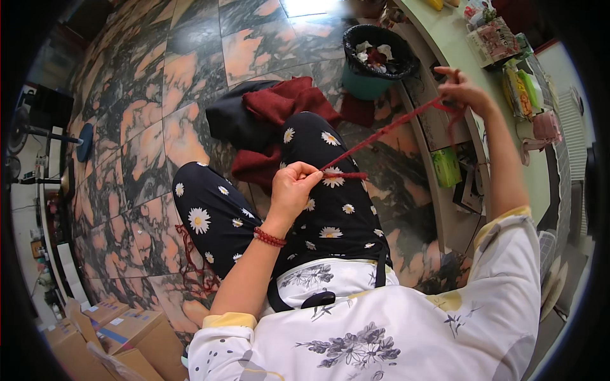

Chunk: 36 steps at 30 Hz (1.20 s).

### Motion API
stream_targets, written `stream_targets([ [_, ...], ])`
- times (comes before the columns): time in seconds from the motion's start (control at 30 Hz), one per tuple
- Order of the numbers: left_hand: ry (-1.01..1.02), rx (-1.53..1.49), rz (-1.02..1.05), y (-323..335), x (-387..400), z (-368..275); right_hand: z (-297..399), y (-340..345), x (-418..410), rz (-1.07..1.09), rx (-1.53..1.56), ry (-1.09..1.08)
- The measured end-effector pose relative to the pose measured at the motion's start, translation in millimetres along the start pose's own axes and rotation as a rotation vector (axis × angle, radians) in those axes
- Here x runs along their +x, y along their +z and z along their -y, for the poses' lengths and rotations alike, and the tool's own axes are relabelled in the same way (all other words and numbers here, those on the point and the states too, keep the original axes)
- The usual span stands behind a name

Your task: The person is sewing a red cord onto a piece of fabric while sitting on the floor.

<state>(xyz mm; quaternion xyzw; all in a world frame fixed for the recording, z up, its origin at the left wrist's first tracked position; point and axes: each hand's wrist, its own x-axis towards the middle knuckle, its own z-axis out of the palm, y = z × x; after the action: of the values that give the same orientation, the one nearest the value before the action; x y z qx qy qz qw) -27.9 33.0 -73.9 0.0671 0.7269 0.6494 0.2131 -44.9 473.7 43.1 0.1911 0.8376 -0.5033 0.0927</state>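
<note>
A strand of dark red yarn (376, 135) runs taut and slanting above my right thigh. My left hand (294, 190) pinches its lower part between thumb and fingertips, and a short thick end sticks out past the thumb. Up to the right, beside the pale counter, my raised right hand (462, 93) has the other part of the strand at its fingers. More yarn dangles below that hand. A small bright red piece shows at those fingers, too unclear to name. Red beads circle my left wrist.
Dark red cloth (300, 100) and black cloth (224, 114) lie on the marble-patterned floor beyond my knees. A lined trash bin (364, 85) stands by the counter (429, 24). Loose red yarn (193, 266) lies left of my leg. Cardboard boxes (138, 328) stand lower left.
</note>
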Motion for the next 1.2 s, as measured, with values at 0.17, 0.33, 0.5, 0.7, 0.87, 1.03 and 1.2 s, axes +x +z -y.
stream_targets([
  [0.17,-0.091,-0.038,0.028,3.2,-3.2,-7.8,10.9,-69.7,59.0,0.332,0.647,-0.284],
  [0.33,-0.237,-0.149,0.027,-4.9,-8.0,-6.1,27.8,-23.1,113.0,0.284,0.567,-0.132],
  [0.5,-0.252,-0.129,0.027,-3.7,-4.8,-7.3,47.5,-89.3,144.2,0.39,0.317,-0.065],
  [0.7,-0.272,-0.103,0.077,2.6,2.5,-8.6,27.3,-130.3,165.3,-0.257,-0.639,-0.026],
  [0.87,-0.284,-0.127,0.019,-9.7,-4.2,-10.9,89.6,142.3,-2.1,0.341,-0.256,-0.453],
  [1.03,-0.263,-0.206,0.07,-3.1,-1.4,-20.7,42.8,255.0,-93.4,0.042,-0.357,-0.737],
  [1.2,-0.327,-0.253,0.063,-2.0,-6.3,-27.6,32.6,269.7,-115.0,-0.151,-0.443,-0.71],
])
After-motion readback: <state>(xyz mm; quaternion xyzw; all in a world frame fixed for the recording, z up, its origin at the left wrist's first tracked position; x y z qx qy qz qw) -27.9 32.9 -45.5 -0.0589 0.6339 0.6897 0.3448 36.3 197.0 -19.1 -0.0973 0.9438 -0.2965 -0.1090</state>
